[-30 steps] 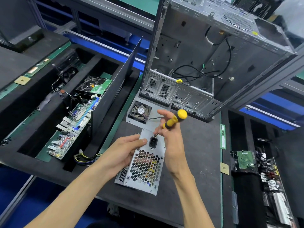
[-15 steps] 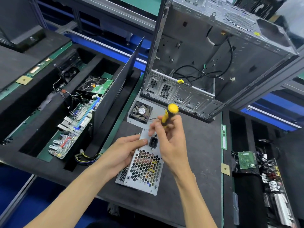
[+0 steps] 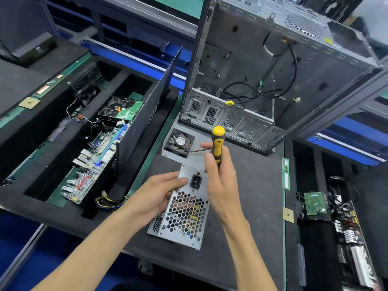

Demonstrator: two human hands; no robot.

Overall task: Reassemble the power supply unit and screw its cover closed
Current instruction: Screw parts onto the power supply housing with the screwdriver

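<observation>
- The right hand (image 3: 222,183) is curling its fingers around the yellow-and-black screwdriver (image 3: 217,143), which has been swinging upright from a slant a second ago; its tip is hidden.
- The left hand (image 3: 159,198) is still gripping the power supply unit (image 3: 184,211), thumb pressing beside its socket.
- The unit is lying on the black bench (image 3: 252,185), below the open computer case (image 3: 262,80).
- Driving a cover screw is likely next.

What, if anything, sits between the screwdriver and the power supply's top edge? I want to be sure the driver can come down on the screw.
Nothing visible does. The right hand grips the screwdriver upright just above the power supply unit; the left hand holds its left side, clear of that edge. The tip is hidden behind the hand.
</observation>
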